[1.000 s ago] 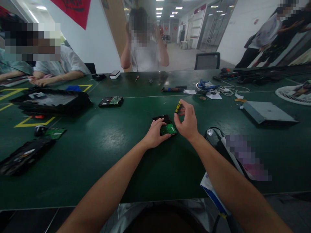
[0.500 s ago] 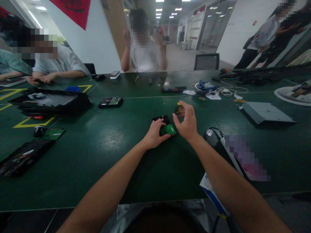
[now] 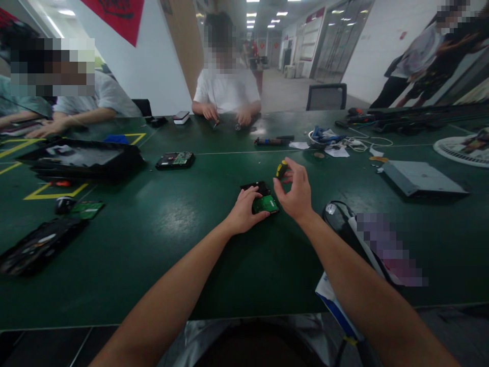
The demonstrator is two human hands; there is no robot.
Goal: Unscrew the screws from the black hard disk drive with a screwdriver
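On the dark green table lies a hard drive, its green circuit board facing up and its black part toward the far side. My left hand is closed over its near left side, fingers on top and thumb along the near edge. In my right hand, just right of the drive, a small screwdriver with a yellow and black handle is pinched upright between fingers and thumb. Its shaft is too small to make out, so I cannot tell whether the tip touches the drive.
Another hard drive lies to the left, behind it a black plastic housing. At right are a grey metal box, a black cable and a white fan grille. A person sits across the table.
The screwdriver handle has turned slightly in my right hand, showing more yellow. My left hand stays on the drive. The person opposite has lowered both hands to small items on the table.
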